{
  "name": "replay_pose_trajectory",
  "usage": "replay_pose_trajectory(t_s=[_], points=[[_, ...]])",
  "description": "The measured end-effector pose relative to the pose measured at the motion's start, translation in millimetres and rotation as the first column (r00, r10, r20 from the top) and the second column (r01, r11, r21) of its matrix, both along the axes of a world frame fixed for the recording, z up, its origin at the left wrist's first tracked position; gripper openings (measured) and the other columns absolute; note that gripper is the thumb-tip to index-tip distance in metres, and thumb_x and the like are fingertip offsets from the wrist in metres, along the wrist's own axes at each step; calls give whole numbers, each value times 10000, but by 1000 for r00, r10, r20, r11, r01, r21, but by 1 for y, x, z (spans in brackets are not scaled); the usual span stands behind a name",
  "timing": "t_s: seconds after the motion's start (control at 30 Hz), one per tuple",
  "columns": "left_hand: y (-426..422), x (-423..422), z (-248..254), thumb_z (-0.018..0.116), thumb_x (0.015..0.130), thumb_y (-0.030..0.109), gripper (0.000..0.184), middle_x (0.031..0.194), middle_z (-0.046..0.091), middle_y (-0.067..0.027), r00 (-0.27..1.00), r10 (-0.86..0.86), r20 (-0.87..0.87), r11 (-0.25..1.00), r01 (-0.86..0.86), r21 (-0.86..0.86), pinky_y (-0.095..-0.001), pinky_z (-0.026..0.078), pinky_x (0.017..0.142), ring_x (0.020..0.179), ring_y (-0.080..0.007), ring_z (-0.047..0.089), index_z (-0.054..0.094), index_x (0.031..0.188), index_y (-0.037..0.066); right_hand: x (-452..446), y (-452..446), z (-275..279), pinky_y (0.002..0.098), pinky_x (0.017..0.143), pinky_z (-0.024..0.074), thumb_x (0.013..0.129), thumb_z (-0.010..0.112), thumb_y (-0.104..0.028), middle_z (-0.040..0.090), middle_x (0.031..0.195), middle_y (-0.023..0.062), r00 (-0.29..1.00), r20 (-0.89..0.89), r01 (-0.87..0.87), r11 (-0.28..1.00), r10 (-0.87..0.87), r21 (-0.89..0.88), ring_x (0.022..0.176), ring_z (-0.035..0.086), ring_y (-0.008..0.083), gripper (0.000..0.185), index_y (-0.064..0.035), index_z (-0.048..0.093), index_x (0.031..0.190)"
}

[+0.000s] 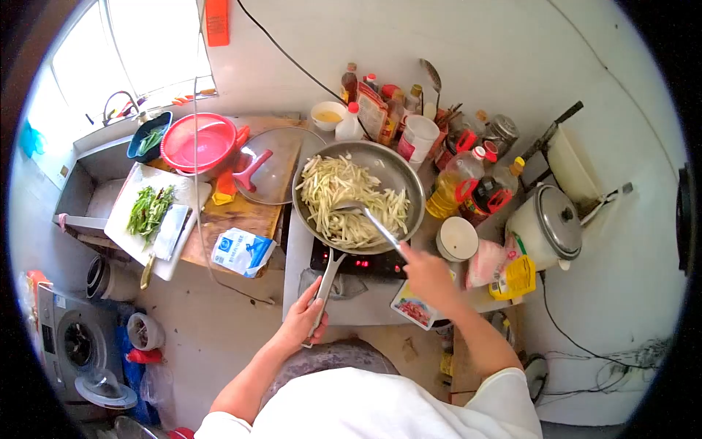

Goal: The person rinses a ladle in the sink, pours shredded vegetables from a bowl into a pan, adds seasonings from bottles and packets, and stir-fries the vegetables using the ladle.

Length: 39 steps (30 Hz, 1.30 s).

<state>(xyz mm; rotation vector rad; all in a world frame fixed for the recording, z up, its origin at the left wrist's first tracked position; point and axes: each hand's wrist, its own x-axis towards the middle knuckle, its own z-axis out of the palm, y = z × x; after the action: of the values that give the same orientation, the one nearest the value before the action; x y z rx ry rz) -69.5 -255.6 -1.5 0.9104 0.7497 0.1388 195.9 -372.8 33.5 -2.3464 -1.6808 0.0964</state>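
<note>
Grey metal forms the pan (401, 174), which sits directly ahead of the left hand (307, 318) in the head view, over the black cooktop (387, 269) with its lit red display. The left hand is closed around the pan handle (330, 278), thumb along the top. The right hand (430, 276) grips the metal spatula (382, 231), whose head rests among the pale shredded strips (344, 194), ahead and to the left of that hand. The white bowl (459, 253) stands just beyond the right hand, to its right. For even stirring, brace the handle firmly with the left hand, slide the spatula head beneath the strips and turn them inward from the rim. The heap appears high on the side above the left hand; short strokes should limit spillage there.
</note>
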Motion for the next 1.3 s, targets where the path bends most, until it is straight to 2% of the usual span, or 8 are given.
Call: replay_pose_trajectory(t_s=[0.07,0.1,0.2,0.3,0.4,0.63,0.73,1.3], points=[[6,-5,-8,405,1008,213,518,705,507,-40,1000,-1,0,1000,0,22,-248,342,390,482,-120,443,219,1484,296,32,1,14,423,612,519,809,589,-110,632,859,234,936,-349,25,987,33,160,653,649,340,478,-24,531,1275],[8,-6,-6,406,1008,220,511,703,506,-38,1000,-8,-8,1000,8,24,-245,337,387,477,-115,438,229,1482,297,29,11,46,404,724,507,821,600,-135,642,934,247,842,-485,223,971,-237,-87,765,659,330,436,-32,559,1243],[16,-13,2,406,1009,237,496,698,506,-33,999,-38,-33,999,39,32,-238,326,379,465,-101,427,252,1476,302,79,49,5,404,771,491,827,601,-136,649,941,238,924,-377,163,958,-64,236,816,653,306,463,-35,539,1275],[25,-19,11,399,1011,231,482,687,510,-26,994,-74,-86,993,81,82,-231,344,384,470,-83,436,272,1472,289,102,106,3,361,768,484,844,591,-137,669,989,186,785,-557,371,926,-270,75,827,646,258,447,-32,544,1275],[31,-21,15,418,1001,190,481,645,514,-41,995,-62,-80,990,72,120,-242,336,353,402,-100,427,296,1467,196,106,134,-2,362,761,486,832,598,-128,668,988,193,802,-593,74,997,-67,-13,812,640,254,454,-47,551,1276],[40,-28,14,410,1003,182,469,614,497,-31,998,-52,-31,991,55,122,-245,364,371,408,-92,426,307,1460,176,107,89,26,362,573,476,791,613,-93,598,774,135,883,207,-435,900,422,20,672,613,278,509,-186,551,1287],[42,-31,10,411,1003,178,466,644,517,-44,999,-39,-6,992,39,120,-246,360,364,411,-98,431,311,1458,172,90,43,54,449,603,496,815,569,-114,591,776,114,903,276,-308,945,328,-114,646,606,313,498,-179,518,1306],[47,-28,11,418,987,150,483,673,526,-63,1000,-13,-11,1000,12,-25,-260,347,370,431,-113,425,317,1457,184,74,-76,126,397,705,502,739,645,-45,647,849,154,986,-38,-164,986,165,17,749,618,331,441,-65,618,1180]])
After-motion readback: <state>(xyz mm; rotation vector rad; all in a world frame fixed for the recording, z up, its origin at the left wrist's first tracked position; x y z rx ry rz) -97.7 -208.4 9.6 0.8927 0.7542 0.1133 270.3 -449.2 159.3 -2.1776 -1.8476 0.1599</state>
